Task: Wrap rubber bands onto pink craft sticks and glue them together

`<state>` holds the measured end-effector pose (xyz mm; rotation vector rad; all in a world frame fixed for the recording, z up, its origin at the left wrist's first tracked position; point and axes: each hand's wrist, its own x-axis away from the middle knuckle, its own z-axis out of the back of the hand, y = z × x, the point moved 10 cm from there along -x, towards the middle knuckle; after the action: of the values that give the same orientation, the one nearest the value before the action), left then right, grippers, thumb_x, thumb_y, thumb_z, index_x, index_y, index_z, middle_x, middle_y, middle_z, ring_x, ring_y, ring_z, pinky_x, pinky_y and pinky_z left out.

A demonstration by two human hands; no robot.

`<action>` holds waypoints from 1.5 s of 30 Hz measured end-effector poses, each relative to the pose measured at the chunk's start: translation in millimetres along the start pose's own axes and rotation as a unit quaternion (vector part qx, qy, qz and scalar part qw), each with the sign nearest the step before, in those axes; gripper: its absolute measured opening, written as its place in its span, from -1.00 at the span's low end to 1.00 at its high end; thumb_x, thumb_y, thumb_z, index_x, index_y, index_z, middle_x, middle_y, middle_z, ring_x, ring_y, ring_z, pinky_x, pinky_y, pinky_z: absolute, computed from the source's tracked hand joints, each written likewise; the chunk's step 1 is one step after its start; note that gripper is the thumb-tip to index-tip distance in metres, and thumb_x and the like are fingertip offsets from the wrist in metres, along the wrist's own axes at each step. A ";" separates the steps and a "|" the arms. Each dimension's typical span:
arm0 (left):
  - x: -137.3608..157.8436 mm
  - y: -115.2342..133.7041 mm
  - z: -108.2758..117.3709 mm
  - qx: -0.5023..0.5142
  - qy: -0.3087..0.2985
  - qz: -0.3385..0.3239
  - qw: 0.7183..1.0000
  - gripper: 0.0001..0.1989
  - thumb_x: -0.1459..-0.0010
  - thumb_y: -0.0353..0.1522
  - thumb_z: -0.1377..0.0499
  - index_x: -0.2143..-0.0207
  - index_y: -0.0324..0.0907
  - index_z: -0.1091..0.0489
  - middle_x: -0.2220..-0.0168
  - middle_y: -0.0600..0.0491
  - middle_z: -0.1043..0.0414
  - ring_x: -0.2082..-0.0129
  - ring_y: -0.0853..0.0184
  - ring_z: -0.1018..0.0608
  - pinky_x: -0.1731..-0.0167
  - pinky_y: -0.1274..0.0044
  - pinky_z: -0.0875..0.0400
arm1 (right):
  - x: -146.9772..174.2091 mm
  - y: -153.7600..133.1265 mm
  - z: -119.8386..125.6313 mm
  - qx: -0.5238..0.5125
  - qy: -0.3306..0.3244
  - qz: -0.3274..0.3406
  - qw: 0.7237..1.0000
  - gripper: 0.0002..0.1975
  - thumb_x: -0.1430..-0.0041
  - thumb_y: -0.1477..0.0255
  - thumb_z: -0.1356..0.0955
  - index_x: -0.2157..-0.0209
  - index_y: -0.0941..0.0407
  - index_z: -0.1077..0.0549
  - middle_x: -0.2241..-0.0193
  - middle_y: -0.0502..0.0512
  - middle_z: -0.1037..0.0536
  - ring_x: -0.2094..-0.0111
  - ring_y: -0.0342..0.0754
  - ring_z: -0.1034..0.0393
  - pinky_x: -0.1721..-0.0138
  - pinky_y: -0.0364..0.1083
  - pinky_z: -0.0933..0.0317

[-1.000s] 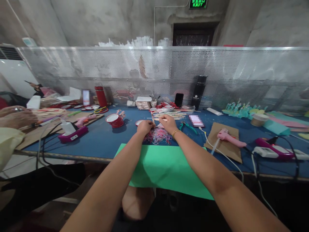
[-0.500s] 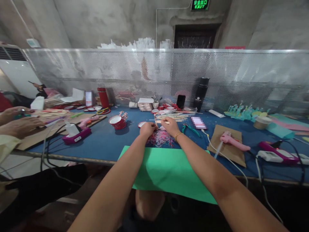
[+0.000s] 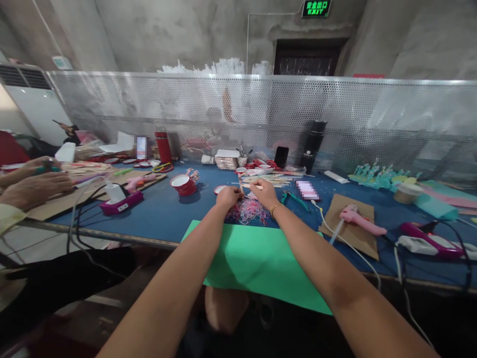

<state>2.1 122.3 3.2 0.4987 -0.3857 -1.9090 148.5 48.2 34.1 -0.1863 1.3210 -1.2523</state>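
My left hand [image 3: 228,198] is closed in a pinch above a tangle of pink, blue and white threads [image 3: 248,212]. A thin pale strip [image 3: 241,185] rises at its fingertips, but what the fingers hold is too small to make out. Close beside it, my right hand [image 3: 265,195] is closed on a pale wooden stick [image 3: 260,187], whose end pokes out from the fingers. Under my forearms a green sheet [image 3: 257,258] hangs over the table's front edge. Behind my hands lie several thin wooden sticks [image 3: 279,180].
Teal pliers [image 3: 296,201] and a phone [image 3: 307,190] lie to the right, before a pink glue gun [image 3: 359,219] on cardboard. Left stand red-rimmed round pieces in a stack [image 3: 183,185] and a purple power strip [image 3: 121,203]. A co-worker's hands [image 3: 35,186] work at far left.
The whole view has shifted slightly, with things at left appearing further right. My hands stay close together over the threads, hardly moved. The co-worker's hands have shifted a little.
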 end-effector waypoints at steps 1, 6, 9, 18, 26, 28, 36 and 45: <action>-0.5 0.2 -0.1 0.001 0.001 -0.002 1.000 -0.75 -0.05 -0.19 -0.19 0.35 -0.13 -0.57 0.43 0.07 -0.55 0.47 0.40 -0.45 0.48 0.60 -0.18 | 0.0 0.5 -0.4 0.002 -0.002 0.000 1.000 -0.83 -0.03 0.30 -0.30 0.45 0.08 -0.47 0.47 -0.01 -0.54 0.40 -0.06 -0.39 0.33 -0.12 -0.22; -3.5 1.8 -0.2 0.012 0.003 -0.022 1.000 -0.75 -0.05 -0.20 -0.18 0.37 -0.14 -0.57 0.43 0.07 -0.55 0.48 0.41 -0.45 0.50 0.60 -0.16 | -1.3 9.0 4.5 0.008 0.019 -0.014 1.000 -0.85 -0.01 0.31 -0.31 0.46 0.07 -0.46 0.46 -0.01 -0.53 0.39 -0.05 -0.39 0.31 -0.10 -0.26; -4.6 0.0 -1.3 0.013 -0.001 -0.018 1.000 -0.75 -0.05 -0.20 -0.18 0.36 -0.14 -0.57 0.45 0.08 -0.54 0.50 0.41 -0.44 0.50 0.60 -0.16 | -1.8 7.2 2.9 -0.008 0.018 -0.012 1.000 -0.84 -0.02 0.30 -0.30 0.46 0.07 -0.46 0.45 -0.01 -0.54 0.38 -0.05 -0.39 0.29 -0.10 -0.27; -3.5 0.3 -1.1 0.008 0.006 -0.023 1.000 -0.76 -0.04 -0.19 -0.18 0.37 -0.13 -0.56 0.43 0.08 -0.55 0.47 0.41 -0.44 0.48 0.61 -0.17 | -1.3 4.6 3.1 0.010 0.012 -0.002 1.000 -0.84 -0.01 0.31 -0.29 0.47 0.08 -0.45 0.47 -0.01 -0.53 0.40 -0.05 -0.39 0.31 -0.10 -0.23; -2.0 1.2 -0.1 0.004 0.002 -0.016 1.000 -0.76 -0.05 -0.20 -0.18 0.36 -0.12 -0.57 0.42 0.08 -0.55 0.47 0.41 -0.45 0.47 0.62 -0.19 | -0.7 1.6 -2.1 -0.003 -0.007 0.008 1.000 -0.82 -0.01 0.29 -0.30 0.46 0.08 -0.47 0.48 -0.02 -0.53 0.42 -0.07 -0.37 0.33 -0.12 -0.22; -1.3 2.4 -0.1 0.005 0.002 -0.021 1.000 -0.76 -0.05 -0.20 -0.18 0.36 -0.13 -0.57 0.43 0.08 -0.55 0.47 0.41 -0.45 0.47 0.61 -0.19 | -0.5 4.3 0.2 0.001 -0.003 -0.003 1.000 -0.83 0.00 0.30 -0.30 0.45 0.08 -0.47 0.47 -0.02 -0.53 0.42 -0.07 -0.37 0.33 -0.12 -0.22; 1.0 1.0 -0.6 0.009 -0.001 -0.004 1.000 -0.76 -0.04 -0.20 -0.19 0.35 -0.12 -0.57 0.44 0.08 -0.54 0.50 0.41 -0.43 0.48 0.60 -0.19 | 1.8 -1.0 0.5 -0.007 -0.007 -0.002 1.000 -0.82 -0.01 0.29 -0.29 0.46 0.08 -0.47 0.47 -0.01 -0.54 0.41 -0.06 -0.38 0.31 -0.11 -0.23; 1.2 3.6 -0.7 0.006 -0.003 -0.016 1.000 -0.76 -0.05 -0.22 -0.18 0.34 -0.14 -0.57 0.42 0.07 -0.54 0.48 0.40 -0.43 0.48 0.59 -0.18 | 1.5 1.8 6.1 0.004 0.010 -0.009 1.000 -0.82 -0.01 0.30 -0.30 0.48 0.09 -0.47 0.48 0.01 -0.53 0.41 -0.05 -0.38 0.31 -0.11 -0.23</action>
<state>4.9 119.8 4.0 0.5099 -0.3946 -1.9399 154.0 44.6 34.0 -0.1796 1.3339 -1.2772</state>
